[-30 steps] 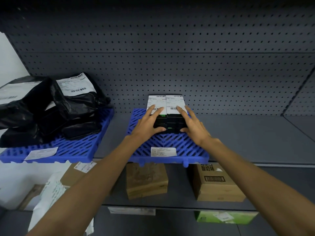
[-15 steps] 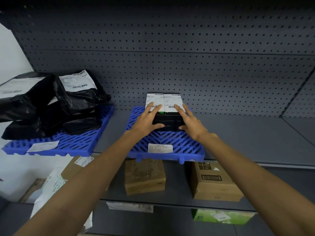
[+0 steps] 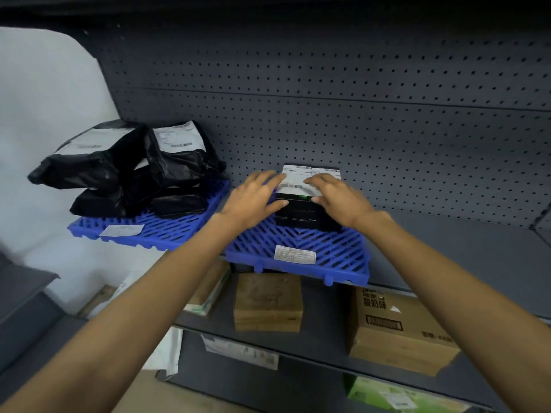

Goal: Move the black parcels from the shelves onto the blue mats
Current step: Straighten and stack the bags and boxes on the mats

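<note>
A stack of black boxed parcels (image 3: 301,216) with white labels on top stands at the back of the middle blue mat (image 3: 331,251). My left hand (image 3: 253,201) hovers at the stack's left side with fingers spread and the thumb near its front corner. My right hand (image 3: 340,198) rests loosely over the top right, fingers apart; neither hand grips the stack. Several black bag parcels (image 3: 134,174) are piled on the left blue mat (image 3: 167,231).
Both mats lie on a grey shelf (image 3: 447,248) backed by pegboard (image 3: 357,114). On the shelf below stand brown cartons (image 3: 268,302) (image 3: 396,329), with a green box (image 3: 402,394) and white packets (image 3: 167,350) lower down. A white wall (image 3: 44,114) is at the left.
Both hands have loosened from clasping the stack's sides and drawn back slightly with fingers spread. The view has shifted so the shelf sits further right; the stack stays on the mat.
</note>
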Motion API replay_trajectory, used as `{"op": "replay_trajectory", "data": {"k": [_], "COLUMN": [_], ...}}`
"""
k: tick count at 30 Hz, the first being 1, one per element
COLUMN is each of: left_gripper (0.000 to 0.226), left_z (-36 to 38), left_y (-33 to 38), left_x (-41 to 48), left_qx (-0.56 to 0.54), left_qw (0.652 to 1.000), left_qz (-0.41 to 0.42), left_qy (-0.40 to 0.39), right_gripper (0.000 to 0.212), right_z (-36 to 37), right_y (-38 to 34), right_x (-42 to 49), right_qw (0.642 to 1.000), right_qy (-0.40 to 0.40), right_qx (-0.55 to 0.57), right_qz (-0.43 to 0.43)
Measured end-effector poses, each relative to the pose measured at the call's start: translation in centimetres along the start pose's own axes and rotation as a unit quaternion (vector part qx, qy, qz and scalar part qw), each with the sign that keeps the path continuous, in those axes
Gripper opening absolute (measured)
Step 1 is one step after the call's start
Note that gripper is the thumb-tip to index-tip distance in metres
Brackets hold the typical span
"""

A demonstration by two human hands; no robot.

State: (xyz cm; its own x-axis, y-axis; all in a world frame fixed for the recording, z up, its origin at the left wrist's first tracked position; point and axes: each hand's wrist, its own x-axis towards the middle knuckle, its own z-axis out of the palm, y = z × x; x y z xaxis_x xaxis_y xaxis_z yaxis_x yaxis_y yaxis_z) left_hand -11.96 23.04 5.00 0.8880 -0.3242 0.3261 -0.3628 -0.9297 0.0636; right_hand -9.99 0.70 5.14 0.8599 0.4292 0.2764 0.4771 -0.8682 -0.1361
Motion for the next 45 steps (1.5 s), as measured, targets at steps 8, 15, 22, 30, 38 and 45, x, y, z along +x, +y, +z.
{"op": "replay_trajectory", "data": {"k": [8, 15, 22, 30, 38, 45], "left_gripper": [0.06, 0.055, 0.061, 0.062, 0.061, 0.059], "left_z": [-6.0, -8.1, -10.6, -11.5, -12.6, -12.3], "left_y": [-5.4, -12.9, -20.1, -25.9, -26.7, -28.2], "left_x": [-4.5, -7.6, -6.5, -7.3, -8.2, -11.5], "left_qx": [0.073, 0.116, 0.164, 0.091, 0.034, -0.037], "left_qw": [0.994, 0.977, 0.968, 0.959, 0.961, 0.951], "left_qz": [-0.066, -0.153, -0.173, -0.266, -0.267, -0.298], "left_qy": [0.053, 0.094, 0.082, 0.016, 0.057, 0.069], "right_gripper": [0.054, 0.064, 0.084, 0.063, 0.058, 0.059], "right_z": [0.0, 1.3, 2.9, 3.2, 3.1, 1.4], "right_y": [-6.4, -13.7, -18.1, -18.6, -19.0, -20.8], "right_x": [5.0, 10.7, 16.7, 20.8, 21.6, 21.6], "right_qw": [0.996, 0.991, 0.989, 0.988, 0.993, 0.966], "right_qy": [0.008, -0.009, -0.026, -0.02, 0.005, 0.074], "right_qx": [-0.001, 0.04, 0.067, 0.04, 0.02, 0.072], "right_qz": [-0.086, -0.126, -0.129, -0.148, -0.116, -0.238]}}
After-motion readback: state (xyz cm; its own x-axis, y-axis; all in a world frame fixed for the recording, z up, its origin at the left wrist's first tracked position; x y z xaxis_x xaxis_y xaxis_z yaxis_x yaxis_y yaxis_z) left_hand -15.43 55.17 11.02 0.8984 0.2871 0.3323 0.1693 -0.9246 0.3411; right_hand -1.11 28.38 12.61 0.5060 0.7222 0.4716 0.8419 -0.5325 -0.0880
